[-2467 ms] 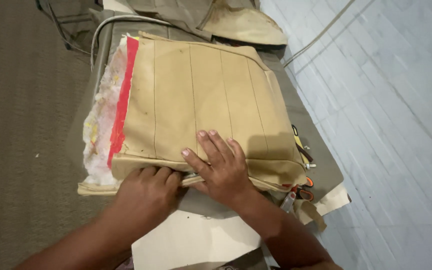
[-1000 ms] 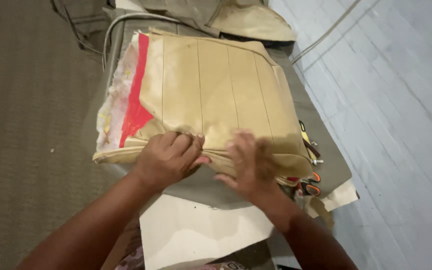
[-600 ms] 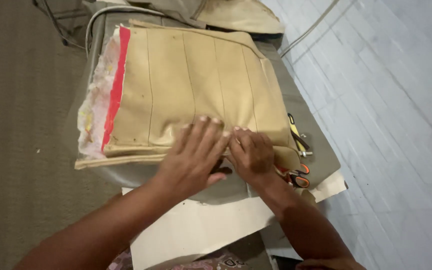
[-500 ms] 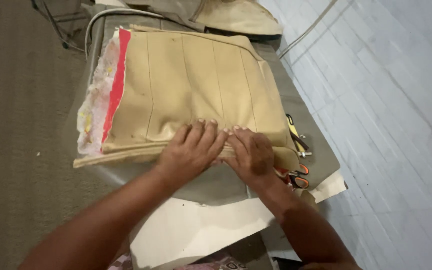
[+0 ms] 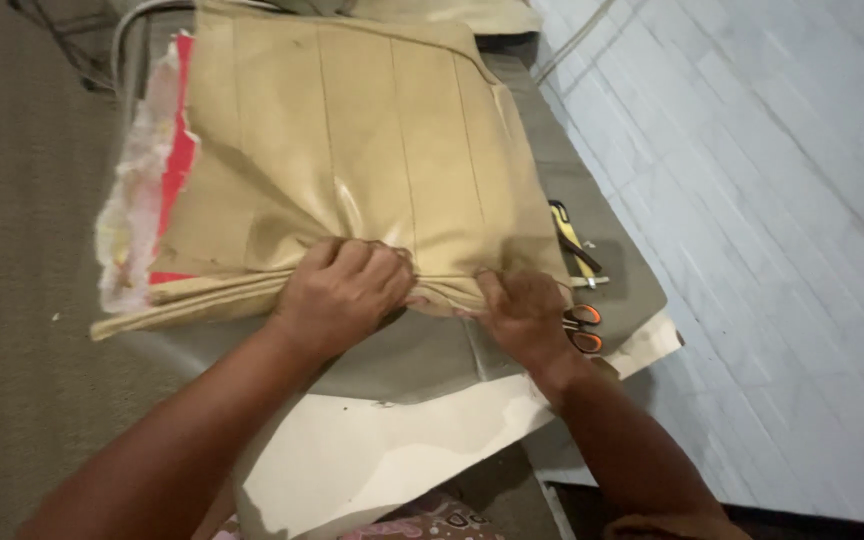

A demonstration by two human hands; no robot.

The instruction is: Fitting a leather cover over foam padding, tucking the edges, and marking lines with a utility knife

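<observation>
From the head camera, a big tan seat cover (image 5: 352, 160) lies flat on a low grey table (image 5: 612, 290). It has long stitched lines running down it. The left hand (image 5: 342, 295) is curled into a fist on the near edge of the cover, bunching the cloth tight, and wrinkles fan out from it. The right hand (image 5: 524, 315) pinches the same edge just beside it, fingers pressed together on the fold, likely to hold it firm. Red and white foam (image 5: 152, 190) sticks out at the left side. Orange-handled scissors (image 5: 582, 328) lie just right of the right hand. A white sheet (image 5: 392, 450) hangs off the table's near edge.
</observation>
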